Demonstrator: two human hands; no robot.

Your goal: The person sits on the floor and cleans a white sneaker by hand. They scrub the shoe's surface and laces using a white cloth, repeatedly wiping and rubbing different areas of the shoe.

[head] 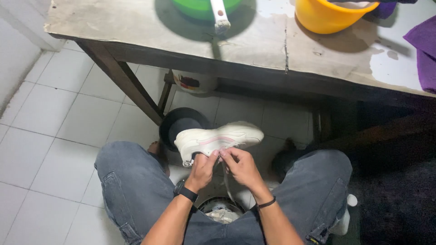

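— Where's the shoe (220, 138)?
— Above the knees, left hand (203, 169) and right hand (240, 166) pinching its lace (225, 174).
— Around it?
— Black bucket (175, 122) behind, table (136, 31) overhead with green bowl (195, 7), yellow tub (324, 18).

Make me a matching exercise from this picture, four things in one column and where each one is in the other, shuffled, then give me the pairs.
Things:
1. white sneaker
2. yellow bucket
3. purple cloth
4. green basin

Places:
A. right edge of the table
B. in both hands, left hand and right hand, above the knees
C. tabletop, middle, far edge
D. tabletop, between the basin and the cloth

Pairs: 1-B, 2-D, 3-A, 4-C
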